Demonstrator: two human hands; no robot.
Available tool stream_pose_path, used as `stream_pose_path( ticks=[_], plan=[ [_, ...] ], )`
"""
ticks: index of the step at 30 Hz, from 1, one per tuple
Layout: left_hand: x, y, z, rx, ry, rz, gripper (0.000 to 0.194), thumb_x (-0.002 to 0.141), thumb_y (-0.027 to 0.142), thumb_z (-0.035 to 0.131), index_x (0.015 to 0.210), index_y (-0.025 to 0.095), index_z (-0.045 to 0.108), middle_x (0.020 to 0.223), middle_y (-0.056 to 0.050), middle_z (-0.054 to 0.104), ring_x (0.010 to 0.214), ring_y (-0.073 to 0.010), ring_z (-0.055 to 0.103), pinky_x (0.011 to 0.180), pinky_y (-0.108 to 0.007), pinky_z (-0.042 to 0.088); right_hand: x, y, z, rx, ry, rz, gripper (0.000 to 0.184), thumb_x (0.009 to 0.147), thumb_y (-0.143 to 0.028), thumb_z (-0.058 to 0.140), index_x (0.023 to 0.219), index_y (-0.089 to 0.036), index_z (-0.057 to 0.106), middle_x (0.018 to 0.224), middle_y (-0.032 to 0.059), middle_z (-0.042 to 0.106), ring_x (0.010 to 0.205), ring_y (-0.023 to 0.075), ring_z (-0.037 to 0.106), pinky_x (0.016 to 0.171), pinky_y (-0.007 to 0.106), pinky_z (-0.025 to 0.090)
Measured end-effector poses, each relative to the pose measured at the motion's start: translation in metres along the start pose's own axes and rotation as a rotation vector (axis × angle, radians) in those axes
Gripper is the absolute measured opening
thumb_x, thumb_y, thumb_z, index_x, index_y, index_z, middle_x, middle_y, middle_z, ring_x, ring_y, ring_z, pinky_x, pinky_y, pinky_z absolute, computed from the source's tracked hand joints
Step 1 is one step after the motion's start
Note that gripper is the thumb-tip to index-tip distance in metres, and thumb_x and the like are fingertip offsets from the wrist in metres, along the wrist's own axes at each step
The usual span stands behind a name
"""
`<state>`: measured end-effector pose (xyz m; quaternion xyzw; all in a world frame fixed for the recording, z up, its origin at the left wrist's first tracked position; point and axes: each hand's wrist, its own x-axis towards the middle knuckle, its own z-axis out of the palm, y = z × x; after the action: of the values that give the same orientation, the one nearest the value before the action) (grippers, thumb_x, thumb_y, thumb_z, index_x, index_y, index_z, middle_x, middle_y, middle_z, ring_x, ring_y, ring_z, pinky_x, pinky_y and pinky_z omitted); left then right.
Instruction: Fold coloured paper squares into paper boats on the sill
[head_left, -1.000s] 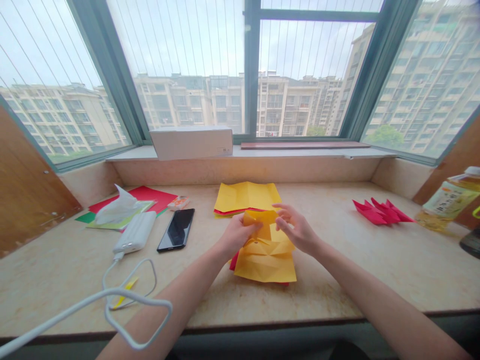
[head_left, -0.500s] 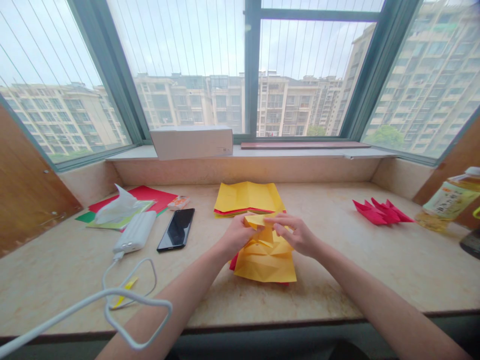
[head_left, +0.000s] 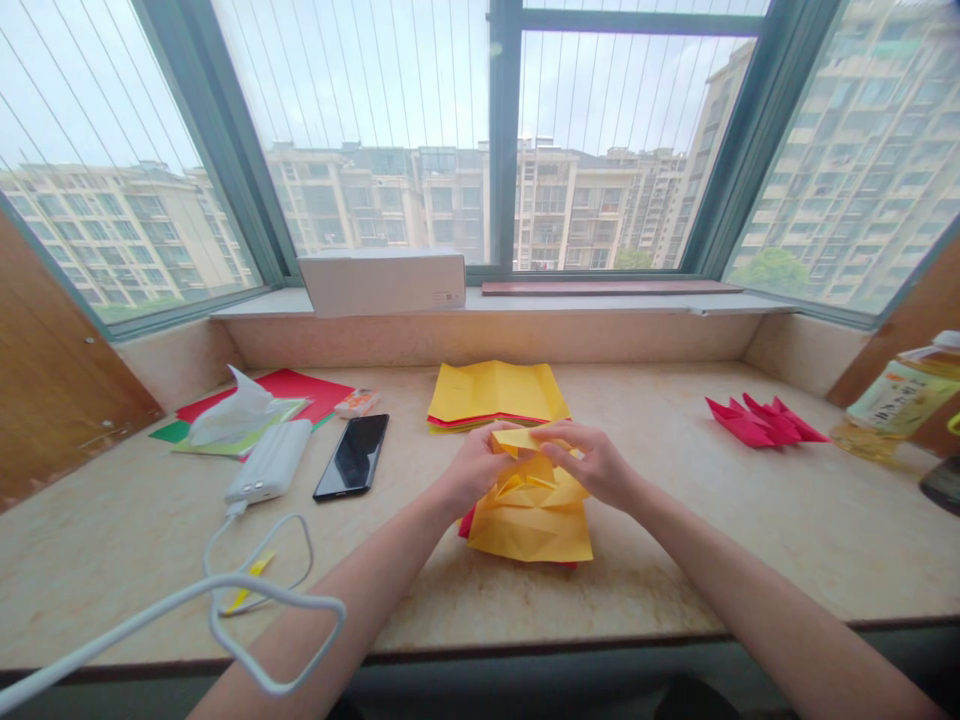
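A creased yellow sheet of paper [head_left: 531, 525], partly folded, is held just above the counter with red paper [head_left: 466, 522] showing under its left edge. My left hand [head_left: 484, 468] is closed on the upper left of the yellow paper. On the upper right, my right hand [head_left: 589, 460] pinches the same paper, its fingers along the top fold. The fingers hide part of that fold. Right behind the hands lies a stack of yellow and red paper [head_left: 499, 393], its top sheet creased.
To the left are a black phone [head_left: 352, 457], a white power bank [head_left: 270, 465] with a looping white cable [head_left: 277, 597], a tissue pack [head_left: 232, 415] and red paper [head_left: 311, 392]. Pink folded paper shapes [head_left: 765, 422] and a bottle [head_left: 904, 395] stand right. A white box [head_left: 384, 282] rests on the sill.
My right hand has moved slightly left along the top fold of the yellow paper. My left hand keeps its hold, and the other things stay in place.
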<state>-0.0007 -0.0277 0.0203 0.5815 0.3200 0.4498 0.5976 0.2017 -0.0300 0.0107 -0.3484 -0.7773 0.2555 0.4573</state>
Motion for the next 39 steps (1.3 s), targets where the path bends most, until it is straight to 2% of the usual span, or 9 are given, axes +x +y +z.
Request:
stream_pose_path(
  ticks=[4, 9, 13, 17, 22, 25, 31, 39],
  plan=[
    [0.000, -0.001, 0.002, 0.016, -0.009, -0.002, 0.045, 0.067, 0.033, 0.084, 0.104, 0.014, 0.067, 0.097, -0.009, 0.070, 0.081, -0.0177, 0.067, 0.072, -0.027, 0.050, 0.000, 0.002, 0.003, 0.013, 0.039, -0.005, 0.026, 0.090, -0.036, 0.062, 0.110, -0.022, 0.074, 0.103, 0.0080, 0.074, 0.091, 0.0212, 0.067, 0.082, 0.034, 0.053],
    [0.000, -0.003, 0.005, 0.127, 0.075, 0.034, 0.060, 0.068, 0.039, 0.084, 0.116, 0.018, 0.054, 0.087, -0.003, 0.068, 0.061, -0.0101, 0.061, 0.056, -0.020, 0.045, 0.001, 0.002, 0.003, 0.004, 0.049, 0.036, 0.033, 0.087, -0.038, 0.066, 0.114, -0.020, 0.073, 0.105, 0.0099, 0.073, 0.089, 0.0220, 0.067, 0.074, 0.033, 0.054],
    [0.000, -0.001, 0.004, 0.155, 0.159, 0.059, 0.057, 0.072, 0.043, 0.080, 0.114, 0.018, 0.051, 0.089, -0.003, 0.066, 0.064, -0.0107, 0.062, 0.055, -0.020, 0.045, 0.001, 0.000, 0.003, -0.005, 0.067, 0.063, 0.036, 0.086, -0.038, 0.067, 0.115, -0.018, 0.073, 0.104, 0.0105, 0.072, 0.090, 0.0222, 0.067, 0.073, 0.032, 0.055],
    [0.001, 0.000, 0.003, 0.146, 0.210, 0.083, 0.049, 0.076, 0.045, 0.075, 0.110, 0.017, 0.054, 0.095, -0.007, 0.066, 0.077, -0.0157, 0.067, 0.064, -0.024, 0.050, 0.002, 0.000, 0.003, 0.004, 0.101, 0.080, 0.034, 0.087, -0.037, 0.064, 0.113, -0.017, 0.073, 0.090, 0.0080, 0.072, 0.073, 0.0174, 0.065, 0.067, 0.031, 0.053],
    [0.001, 0.001, 0.003, 0.072, 0.236, 0.071, 0.050, 0.078, 0.038, 0.072, 0.117, 0.017, 0.050, 0.095, -0.007, 0.069, 0.076, -0.0162, 0.067, 0.067, -0.026, 0.051, 0.002, 0.004, 0.002, 0.046, 0.129, 0.095, 0.033, 0.087, -0.034, 0.061, 0.113, -0.017, 0.073, 0.080, 0.0046, 0.070, 0.063, 0.0145, 0.061, 0.063, 0.030, 0.051],
    [0.000, 0.004, 0.003, 0.038, 0.246, 0.050, 0.053, 0.079, 0.034, 0.069, 0.123, 0.017, 0.046, 0.093, -0.006, 0.070, 0.072, -0.0152, 0.066, 0.064, -0.025, 0.049, 0.003, 0.004, 0.001, 0.085, 0.158, 0.133, 0.033, 0.085, -0.031, 0.061, 0.111, -0.017, 0.074, 0.084, 0.0055, 0.070, 0.060, 0.0132, 0.060, 0.060, 0.029, 0.051],
    [-0.002, 0.010, 0.004, 0.013, 0.274, 0.014, 0.045, 0.076, 0.019, 0.060, 0.120, 0.018, 0.050, 0.084, -0.003, 0.070, 0.074, -0.0159, 0.066, 0.066, -0.025, 0.048, 0.004, 0.003, 0.001, 0.138, 0.187, 0.169, 0.033, 0.081, -0.026, 0.059, 0.108, -0.017, 0.075, 0.089, 0.0058, 0.071, 0.058, 0.0117, 0.059, 0.056, 0.027, 0.051],
    [0.000, 0.008, 0.001, -0.025, 0.244, 0.002, 0.045, 0.073, 0.013, 0.054, 0.117, 0.019, 0.051, 0.089, -0.004, 0.071, 0.074, -0.0159, 0.068, 0.065, -0.026, 0.050, 0.003, 0.005, 0.000, 0.165, 0.160, 0.145, 0.032, 0.079, -0.021, 0.055, 0.104, -0.018, 0.075, 0.090, 0.0059, 0.069, 0.060, 0.0118, 0.059, 0.058, 0.028, 0.052]
  ],
)
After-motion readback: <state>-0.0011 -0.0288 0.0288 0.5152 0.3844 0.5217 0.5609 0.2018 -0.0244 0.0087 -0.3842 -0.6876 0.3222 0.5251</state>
